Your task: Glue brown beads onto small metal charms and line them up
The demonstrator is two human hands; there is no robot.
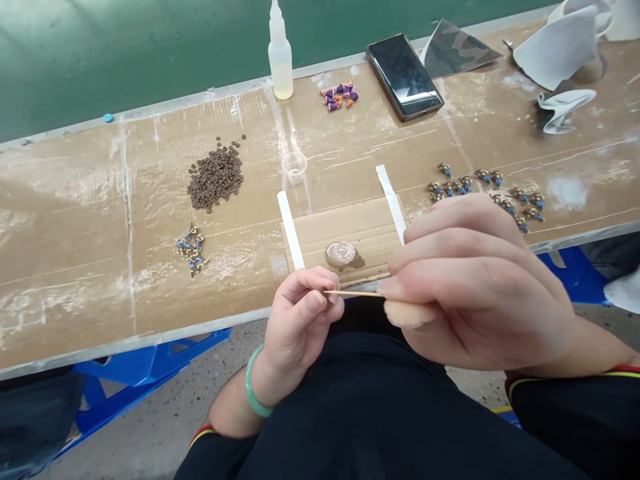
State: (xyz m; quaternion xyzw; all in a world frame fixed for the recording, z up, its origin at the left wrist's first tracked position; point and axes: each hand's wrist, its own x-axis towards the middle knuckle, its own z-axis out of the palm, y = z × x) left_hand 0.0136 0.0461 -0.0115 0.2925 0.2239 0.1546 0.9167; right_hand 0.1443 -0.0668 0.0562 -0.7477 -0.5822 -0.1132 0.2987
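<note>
My left hand (303, 320), with a green bangle at its wrist, is closed in a pinch over the table's front edge. A small dark piece (325, 291) shows between thumb and forefinger, mostly hidden; it may be one of the brown discs. In my right hand (475, 287) a thin wooden toothpick (355, 293) is pinched, its tip touching or very close to that piece. Just beyond the hands, a clear glossy blob (341, 254) sits on a cardboard piece (330, 227) flanked by two white strips.
A heap of small brown discs (216, 177) and several blue-and-gold figures (191, 250) lie left. More such figures (520, 195) lie right. Farther back are a clear cup (295, 167), a dropper bottle (281, 60), purple-orange figures (341, 95) and a phone (405, 77).
</note>
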